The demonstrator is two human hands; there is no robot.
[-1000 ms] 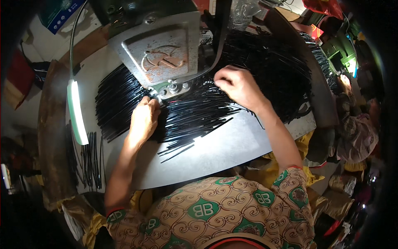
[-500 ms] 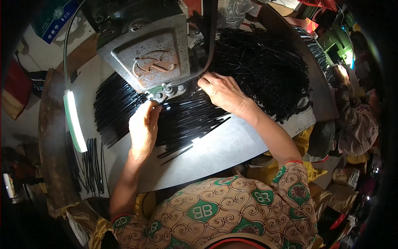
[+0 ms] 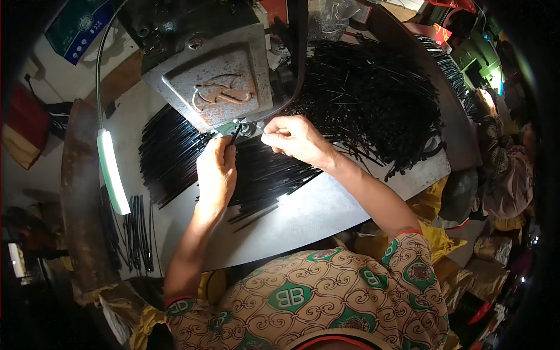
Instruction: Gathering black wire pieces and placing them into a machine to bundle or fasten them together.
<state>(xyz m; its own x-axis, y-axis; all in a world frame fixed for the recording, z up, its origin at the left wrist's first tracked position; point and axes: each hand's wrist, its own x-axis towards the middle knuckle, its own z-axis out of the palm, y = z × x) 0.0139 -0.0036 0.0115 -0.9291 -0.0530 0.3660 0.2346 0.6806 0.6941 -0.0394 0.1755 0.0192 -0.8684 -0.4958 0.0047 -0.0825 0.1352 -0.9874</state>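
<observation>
My left hand (image 3: 216,178) is closed in a pinch on a thin black rod (image 3: 235,135), whose tip stands up beside the small metal fixture under the head of a grey machine (image 3: 224,81). Just right of that fixture, my right hand (image 3: 297,140) has its thumb and fingers pressed together; whatever sits between them is too small to name. Beneath both hands lies a spread of thin black rods (image 3: 271,175). Another batch of rods (image 3: 169,154) lies left of the machine head.
A large heap of black pieces (image 3: 373,93) covers the table's right side. A lit lamp strip (image 3: 112,172) hangs at the left on a bent neck, near several loose rods (image 3: 139,233). The pale tabletop (image 3: 321,204) curves before me. At far right a person's sleeve (image 3: 496,146) shows.
My right hand has drawn back slightly from beside the machine's curved arm, toward the fixture and lower. The rod in my left hand now points up more plainly. The view has shifted a little.
</observation>
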